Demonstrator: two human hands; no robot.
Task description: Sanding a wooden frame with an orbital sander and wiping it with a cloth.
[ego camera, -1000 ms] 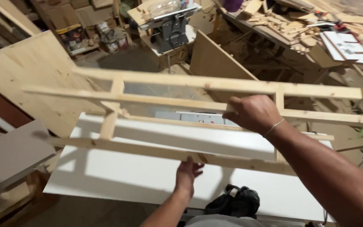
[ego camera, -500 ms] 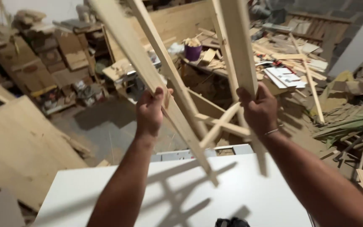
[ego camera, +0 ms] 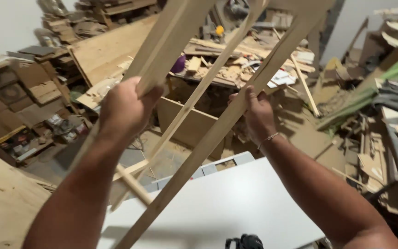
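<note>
Left hand (ego camera: pixel 123 108) and right hand (ego camera: pixel 255 113) grip tilted wooden frame (ego camera: pixel 217 127).

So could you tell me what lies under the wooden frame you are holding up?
Under the wooden frame lies a white board; the left hand and forearm cover its near corner.

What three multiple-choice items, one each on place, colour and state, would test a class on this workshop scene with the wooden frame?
1. Where is the white board?
A. Below the raised frame
B. Leaning on the far wall
C. On the cluttered bench

2. What colour is the pot on the cluttered bench?
A. Green
B. Purple
C. Red

3. How is the wooden frame held?
A. Lying flat on the board
B. By one hand only
C. Lifted and tilted, a hand on each rail

Answers: 1 A, the board lies under the frame's lower end. 2 B, it shows purple among the offcuts. 3 C, the left hand and right hand each have a grip on a rail.
</note>
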